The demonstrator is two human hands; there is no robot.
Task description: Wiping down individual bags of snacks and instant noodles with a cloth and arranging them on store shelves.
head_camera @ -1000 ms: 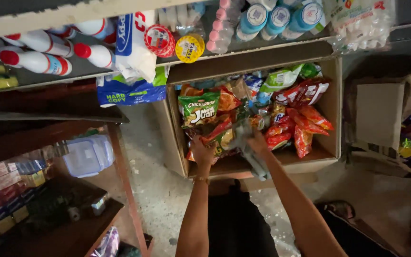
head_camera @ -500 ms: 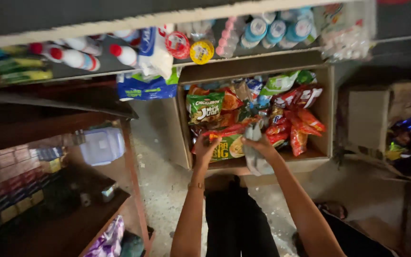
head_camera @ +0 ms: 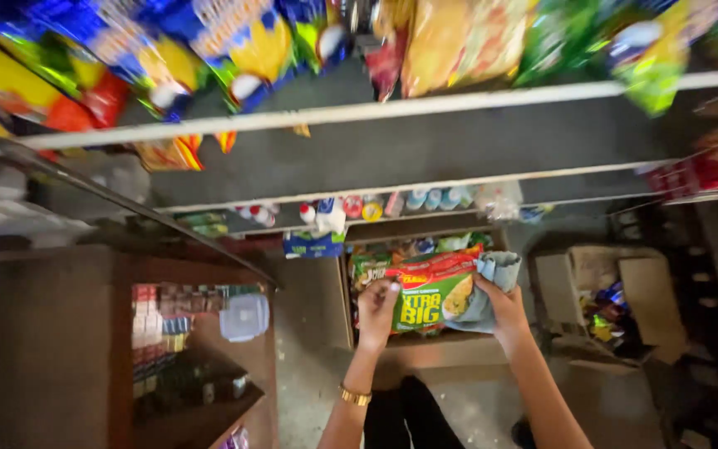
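I hold a green and red snack bag (head_camera: 430, 295) up in front of me with both hands. My left hand (head_camera: 376, 312) grips its left edge. My right hand (head_camera: 502, 306) grips its right edge together with a grey-blue cloth (head_camera: 492, 283) bunched against the bag. Below the bag stands an open cardboard box (head_camera: 450, 349) on the floor, filled with several more snack bags (head_camera: 425, 248). A gold bracelet (head_camera: 356, 396) is on my left wrist.
Shelves of hanging snack bags (head_camera: 234, 41) run overhead. A lower shelf holds bottles and cans (head_camera: 351, 208). A wooden cabinet (head_camera: 193, 333) with small packets and a clear plastic container (head_camera: 244, 316) is at the left. Another cardboard box (head_camera: 617, 299) sits at the right.
Both hands have lifted the green and red snack bag up out of the box, with the cloth in the right hand. The view has tilted up and shows the upper shelves.
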